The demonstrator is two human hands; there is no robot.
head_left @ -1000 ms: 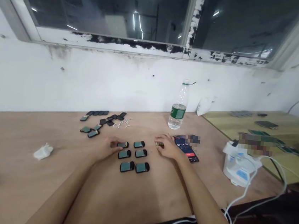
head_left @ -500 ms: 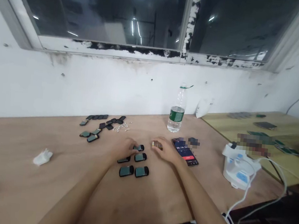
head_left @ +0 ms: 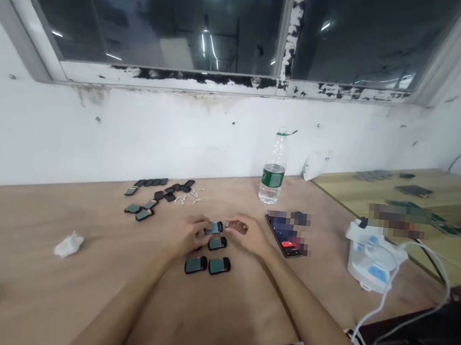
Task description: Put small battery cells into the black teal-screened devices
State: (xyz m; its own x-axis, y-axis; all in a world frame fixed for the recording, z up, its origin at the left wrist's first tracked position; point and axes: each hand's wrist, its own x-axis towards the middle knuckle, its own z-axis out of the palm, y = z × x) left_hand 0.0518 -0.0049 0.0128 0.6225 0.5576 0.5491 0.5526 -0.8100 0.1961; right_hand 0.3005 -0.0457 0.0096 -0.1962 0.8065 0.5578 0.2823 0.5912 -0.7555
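Small black modules with teal faces lie in a cluster on the wooden table [head_left: 78,288]. My left hand [head_left: 188,235] has its fingers closed on one teal-faced module [head_left: 213,227] at the top of the cluster. My right hand [head_left: 248,236] is closed in a pinch on a small metallic part [head_left: 236,227] right beside that module. Below them lie another module [head_left: 217,243] and a pair of modules [head_left: 207,265] side by side.
A further pile of modules and black pieces [head_left: 154,194] sits at the back left, with small white clips [head_left: 188,196]. A water bottle [head_left: 274,169], a phone [head_left: 285,236], a white device with cables [head_left: 370,256], a crumpled tissue [head_left: 67,244] and a second, lighter table [head_left: 408,202] surround the work spot.
My left hand moved right, from a module on the cluster's left to the top module. My right hand came left with the small part until both hands meet.
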